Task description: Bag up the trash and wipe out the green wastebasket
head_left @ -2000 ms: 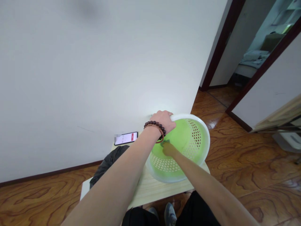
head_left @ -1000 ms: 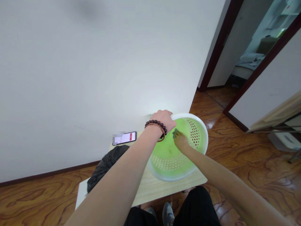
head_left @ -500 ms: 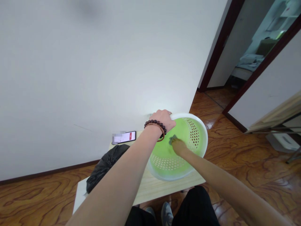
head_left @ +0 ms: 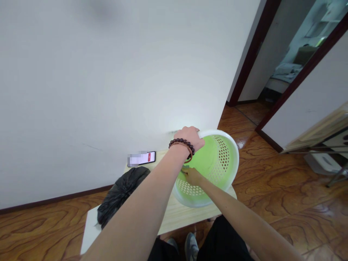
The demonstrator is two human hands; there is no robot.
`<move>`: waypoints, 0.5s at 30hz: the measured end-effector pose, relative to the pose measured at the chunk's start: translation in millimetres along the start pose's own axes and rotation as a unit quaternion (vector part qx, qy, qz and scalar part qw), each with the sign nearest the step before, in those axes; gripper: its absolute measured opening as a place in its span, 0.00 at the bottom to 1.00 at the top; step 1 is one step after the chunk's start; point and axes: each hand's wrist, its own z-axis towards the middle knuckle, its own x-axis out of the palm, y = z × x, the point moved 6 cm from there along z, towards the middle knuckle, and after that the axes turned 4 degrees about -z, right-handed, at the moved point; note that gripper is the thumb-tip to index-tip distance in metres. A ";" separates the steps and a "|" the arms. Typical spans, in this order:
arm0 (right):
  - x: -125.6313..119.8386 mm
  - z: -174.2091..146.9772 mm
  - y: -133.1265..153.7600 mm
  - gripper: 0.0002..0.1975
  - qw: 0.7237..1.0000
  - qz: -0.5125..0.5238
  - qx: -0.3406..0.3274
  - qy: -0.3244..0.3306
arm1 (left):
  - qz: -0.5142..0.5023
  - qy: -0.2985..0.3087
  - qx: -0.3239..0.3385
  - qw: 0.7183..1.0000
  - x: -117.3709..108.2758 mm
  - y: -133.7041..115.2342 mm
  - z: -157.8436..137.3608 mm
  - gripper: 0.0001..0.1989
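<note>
A green and white plastic basket (head_left: 234, 159) with perforated sides rests on the wooden table. My left hand (head_left: 189, 137), a beaded bracelet (head_left: 181, 142) at its wrist, is closed over the basket's far rim. Inside the basket, my right hand (head_left: 193, 176) grips a small grey-green cloth (head_left: 185, 167) against the green inner surface. Part of the cloth and the basket's left side are hidden behind my left wrist and forearm.
A phone (head_left: 146, 158) with a lit screen lies by the wall, left of the basket. In front of it sits a black plastic bag (head_left: 122, 192) on the light wooden table (head_left: 174, 217). A doorway with dark red frames (head_left: 250, 54) stands at the right.
My right hand has moved left across the inside of the basket with the cloth, toward my left wrist. My left hand keeps its place on the rim.
</note>
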 end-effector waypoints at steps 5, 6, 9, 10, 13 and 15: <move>-9.8 -22.0 -22.9 0.21 0.987 -0.134 0.047 0.076 | -0.013 -0.043 0.009 0.999 -3.4 -1.2 -6.1 0.27; -11.5 -23.7 -23.1 0.21 0.985 -0.142 0.057 0.078 | -0.007 -0.055 0.006 0.998 -5.0 2.3 -10.9 0.30; -17.2 -26.3 -22.7 0.19 0.982 -0.154 0.075 0.075 | 0.033 -0.090 -0.021 0.995 -9.6 22.7 -36.1 0.34; -19.7 -27.0 -23.7 0.19 0.981 -0.160 0.081 0.073 | 0.052 -0.097 -0.030 0.994 -10.1 31.0 -47.3 0.34; -28.0 -29.8 -29.6 0.18 0.977 -0.180 0.094 0.067 | 0.080 -0.103 -0.059 0.990 -8.0 53.0 -81.2 0.30; -31.8 -32.3 -32.7 0.18 0.974 -0.193 0.098 0.068 | 0.094 -0.104 -0.082 0.987 -6.3 60.6 -97.1 0.29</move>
